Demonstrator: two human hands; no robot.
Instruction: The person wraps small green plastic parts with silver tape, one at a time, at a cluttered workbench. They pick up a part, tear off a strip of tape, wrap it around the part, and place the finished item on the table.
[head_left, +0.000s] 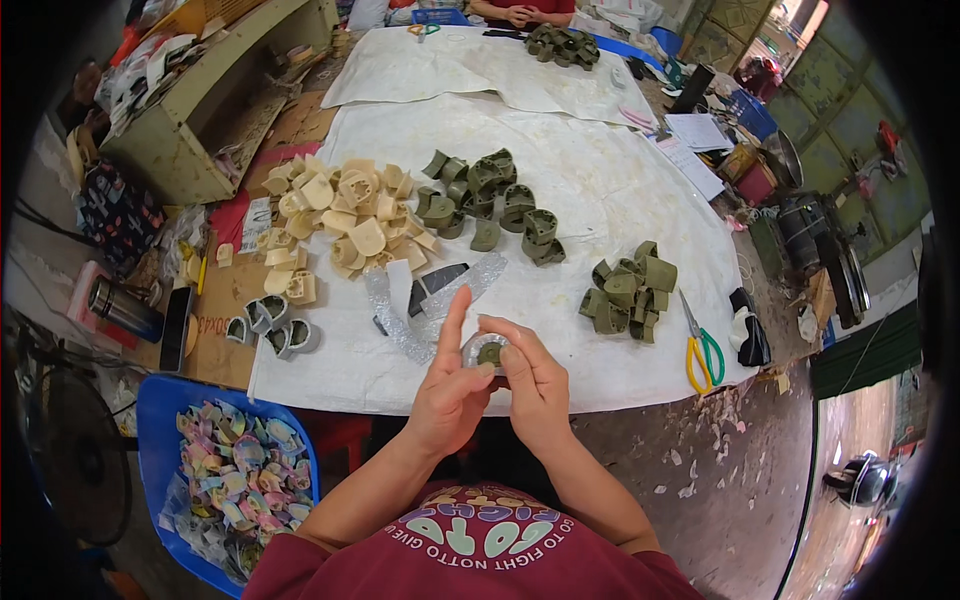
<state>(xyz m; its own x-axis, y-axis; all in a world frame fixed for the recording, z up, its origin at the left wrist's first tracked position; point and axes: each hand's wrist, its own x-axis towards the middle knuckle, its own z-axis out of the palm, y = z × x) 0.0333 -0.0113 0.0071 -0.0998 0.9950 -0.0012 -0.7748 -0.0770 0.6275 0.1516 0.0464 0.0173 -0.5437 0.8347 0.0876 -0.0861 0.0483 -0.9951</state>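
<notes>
Held between both hands, just above the near edge of the white cloth (600, 180): one small olive-green plastic part (489, 353), half wrapped in a clear glittery strip (474, 345). Left hand (450, 385) closed on the wrapped part from the left, thumb pressed on it, index finger pointed straight up. Right hand (530, 375) clamped on it from the right, fingers curled over the top.

Just beyond the hands, flat on the cloth: more glittery strips (440, 300), crossed over a dark piece. Further left, a heap of cream plastic parts (350, 215). In the middle of the cloth, a group of olive-green parts (490, 200); to the right, a smaller pile of the same kind (625, 290). Near that pile, at the cloth edge, scissors with green and yellow handles (700, 350). Down at the left, on the floor side, a blue crate (160, 400) filled with shiny wrapped pieces.
</notes>
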